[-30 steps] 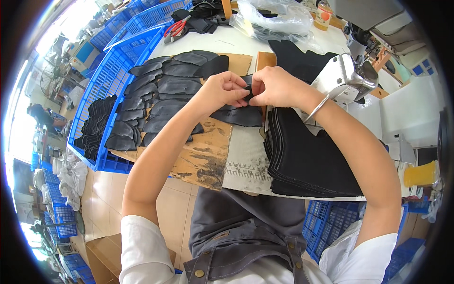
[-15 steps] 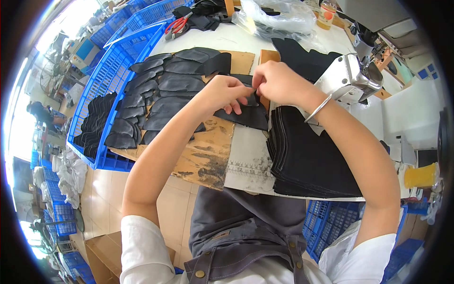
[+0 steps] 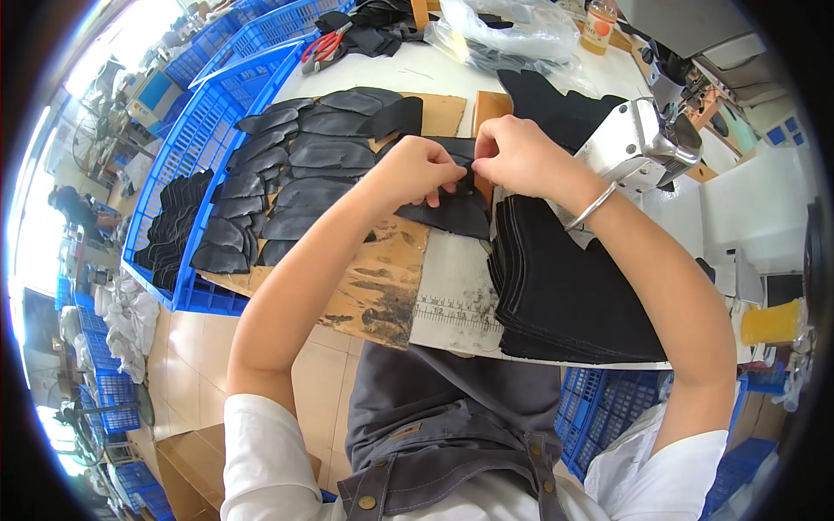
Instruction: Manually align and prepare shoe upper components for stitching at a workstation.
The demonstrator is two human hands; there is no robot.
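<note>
My left hand (image 3: 420,172) is closed in a pinch over a black, leather-like cut piece (image 3: 452,213) at the middle of the table. Facing it, my right hand (image 3: 519,158) has thumb and forefinger pressed together at the upper right edge of that piece. A small gap separates the two sets of fingertips, and the pinched edge is mostly hidden behind them. Overlapping rows of curved black pieces (image 3: 326,154) lie on a stained cardboard sheet (image 3: 373,278) to the left. Beneath my right forearm sits a thick stack of black fabric panels (image 3: 573,291).
A white and metal machine head (image 3: 638,143) stands close to my right wrist. Blue crates (image 3: 195,143) line the left side, one holding wavy black pieces (image 3: 174,230). Red-handled cutters (image 3: 326,45), a clear plastic bag (image 3: 504,39) and a bottle (image 3: 599,26) lie toward the back.
My fingertips have drawn slightly apart; the right hand has shifted a little to the right. The black piece beneath them has barely moved.
</note>
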